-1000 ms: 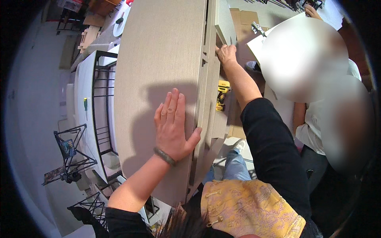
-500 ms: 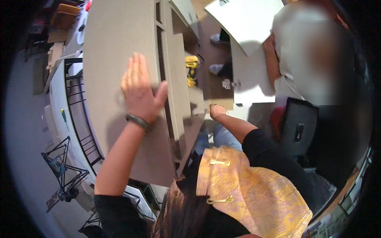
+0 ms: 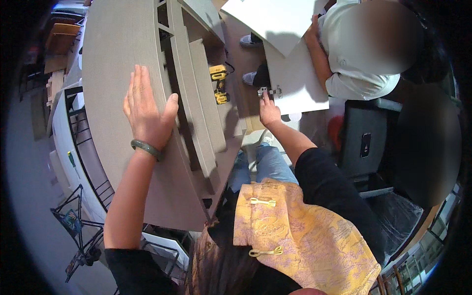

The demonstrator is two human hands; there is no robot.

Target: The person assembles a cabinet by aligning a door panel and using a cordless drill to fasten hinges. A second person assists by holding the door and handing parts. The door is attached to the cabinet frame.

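Grey panel (image 3: 113, 93) under flat left hand (image 3: 146, 114)

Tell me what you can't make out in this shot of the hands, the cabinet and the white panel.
Head view:
- Right hand: fingertips reach a small metal hinge on the white panel; grip too small to tell.
- Yellow power drill: partly hidden behind the grey cabinet.
- Left hand: palm covers the cabinet surface.

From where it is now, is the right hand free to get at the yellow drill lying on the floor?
Probably yes. The right hand is at the metal hinge on the white panel. The yellow drill lies just to its left on the floor with nothing between them, though the grey cabinet stands close beside it.
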